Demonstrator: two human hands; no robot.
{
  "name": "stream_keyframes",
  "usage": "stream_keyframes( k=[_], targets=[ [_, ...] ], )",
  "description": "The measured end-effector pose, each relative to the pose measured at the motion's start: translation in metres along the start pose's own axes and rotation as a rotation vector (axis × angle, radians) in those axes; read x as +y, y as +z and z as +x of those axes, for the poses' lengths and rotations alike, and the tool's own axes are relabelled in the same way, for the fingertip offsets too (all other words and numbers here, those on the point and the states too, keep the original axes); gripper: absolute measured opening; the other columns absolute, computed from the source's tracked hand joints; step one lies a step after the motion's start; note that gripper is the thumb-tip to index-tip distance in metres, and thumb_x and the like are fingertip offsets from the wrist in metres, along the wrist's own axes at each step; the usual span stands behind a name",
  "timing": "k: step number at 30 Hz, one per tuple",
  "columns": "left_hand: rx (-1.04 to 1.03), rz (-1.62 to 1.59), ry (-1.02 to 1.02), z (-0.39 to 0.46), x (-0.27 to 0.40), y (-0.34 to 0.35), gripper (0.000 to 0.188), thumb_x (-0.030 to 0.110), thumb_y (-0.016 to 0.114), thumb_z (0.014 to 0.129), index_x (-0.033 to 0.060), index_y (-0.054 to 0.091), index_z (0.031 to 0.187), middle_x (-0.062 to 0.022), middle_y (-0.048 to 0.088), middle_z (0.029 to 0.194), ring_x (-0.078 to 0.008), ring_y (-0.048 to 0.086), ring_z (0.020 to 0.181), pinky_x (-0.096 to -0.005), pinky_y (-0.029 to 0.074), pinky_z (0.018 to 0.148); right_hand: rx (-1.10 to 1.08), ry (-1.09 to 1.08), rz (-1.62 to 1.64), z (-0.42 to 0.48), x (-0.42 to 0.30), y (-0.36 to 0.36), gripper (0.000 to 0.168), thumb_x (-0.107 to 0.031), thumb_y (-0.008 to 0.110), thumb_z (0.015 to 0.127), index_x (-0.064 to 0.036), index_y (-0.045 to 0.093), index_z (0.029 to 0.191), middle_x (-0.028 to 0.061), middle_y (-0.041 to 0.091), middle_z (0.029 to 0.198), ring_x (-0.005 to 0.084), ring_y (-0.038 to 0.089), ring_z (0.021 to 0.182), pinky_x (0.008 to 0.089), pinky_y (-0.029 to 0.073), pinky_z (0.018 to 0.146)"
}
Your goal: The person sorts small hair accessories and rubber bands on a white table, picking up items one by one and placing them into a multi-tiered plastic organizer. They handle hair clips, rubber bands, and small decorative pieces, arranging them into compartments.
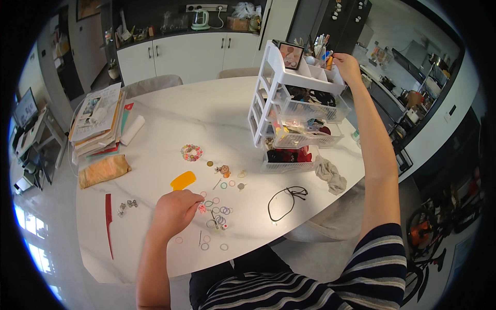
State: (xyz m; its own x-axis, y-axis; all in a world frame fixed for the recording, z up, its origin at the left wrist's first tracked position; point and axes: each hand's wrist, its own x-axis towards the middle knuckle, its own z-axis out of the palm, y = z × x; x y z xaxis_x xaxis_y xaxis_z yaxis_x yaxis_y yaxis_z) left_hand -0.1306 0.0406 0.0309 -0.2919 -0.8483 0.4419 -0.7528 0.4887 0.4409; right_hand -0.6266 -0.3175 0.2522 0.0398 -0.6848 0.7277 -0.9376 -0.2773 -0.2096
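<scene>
My left hand (177, 212) is over the white table with thumb and forefinger together, next to a small pink hair clip (202, 209) and several small hair ties (219, 219); whether it grips one I cannot tell. A yellow object (183, 180) lies just beyond its knuckles. My right hand (346, 66) reaches to the top tray of a white plastic drawer organizer (279, 71), its fingers at an orange tube-like item (329, 63) standing in a compartment. Pens or brushes and a makeup palette (291, 55) stand in the same tray. Clear drawers below are pulled out and hold hair accessories.
A black cord (282, 204) and a grey scrunchie (330, 175) lie on the right. A bead bracelet (192, 152), a turtle-shaped trinket (223, 169) and a red comb (109, 224) are on the table. Stacked papers (97, 116) and a fabric pouch (104, 171) occupy the left side.
</scene>
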Motion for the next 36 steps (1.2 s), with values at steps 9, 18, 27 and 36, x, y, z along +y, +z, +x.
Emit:
stream_keyframes(
  k=[9, 18, 27, 36],
  targets=[
    [-0.005, 0.019, -0.018, -0.006, -0.007, -0.003, 0.011, 0.01, 0.069, 0.087, 0.009, 0.076, 0.096, -0.0078, 0.07, 0.084, -0.0304, 0.067, 0.08, -0.0413, 0.053, 0.07, -0.165, 0.118, 0.418, 0.001, -0.015, 0.02, 0.044, -0.043, 0.071, 0.097, 0.0, 0.077, 0.106, 0.0024, 0.074, 0.095, 0.0109, 0.063, 0.088, 0.029, 0.048, 0.081],
    [-0.003, -0.015, -0.031, -0.006, -0.017, -0.003, 0.011, 0.007, 0.069, 0.086, 0.0083, 0.074, 0.096, -0.0065, 0.07, 0.09, -0.029, 0.067, 0.087, -0.0406, 0.054, 0.073, -0.232, 0.068, 0.35, 0.023, 0.041, 0.02, 0.039, -0.042, 0.065, 0.1, -0.004, 0.073, 0.099, -0.0035, 0.063, 0.084, 0.0075, 0.051, 0.08, 0.0261, 0.039, 0.074],
    [0.829, -0.041, -0.302, -0.003, -0.044, -0.025, 0.02, 0.005, 0.067, 0.089, 0.0092, 0.072, 0.108, -0.0049, 0.069, 0.114, -0.0235, 0.062, 0.11, -0.0339, 0.048, 0.099, -0.232, 0.152, 0.271, 0.064, 0.105, 0.03, 0.045, -0.033, 0.059, 0.101, 0.0, 0.064, 0.13, 0.0099, 0.068, 0.119, 0.0176, 0.061, 0.109, 0.0288, 0.044, 0.095],
    [1.034, -1.104, -0.708, -0.021, -0.064, -0.034, 0.048, 0.012, 0.059, 0.098, 0.0016, 0.051, 0.144, -0.0099, 0.052, 0.146, -0.0187, 0.049, 0.131, -0.0353, 0.037, 0.113, 0.657, -0.199, 0.317, 0.001, -0.039, -0.001, 0.043, -0.014, 0.066, 0.093, -0.005, 0.066, 0.135, 0.0085, 0.071, 0.126, 0.0183, 0.068, 0.108, 0.0303, 0.052, 0.092]
  ],
)
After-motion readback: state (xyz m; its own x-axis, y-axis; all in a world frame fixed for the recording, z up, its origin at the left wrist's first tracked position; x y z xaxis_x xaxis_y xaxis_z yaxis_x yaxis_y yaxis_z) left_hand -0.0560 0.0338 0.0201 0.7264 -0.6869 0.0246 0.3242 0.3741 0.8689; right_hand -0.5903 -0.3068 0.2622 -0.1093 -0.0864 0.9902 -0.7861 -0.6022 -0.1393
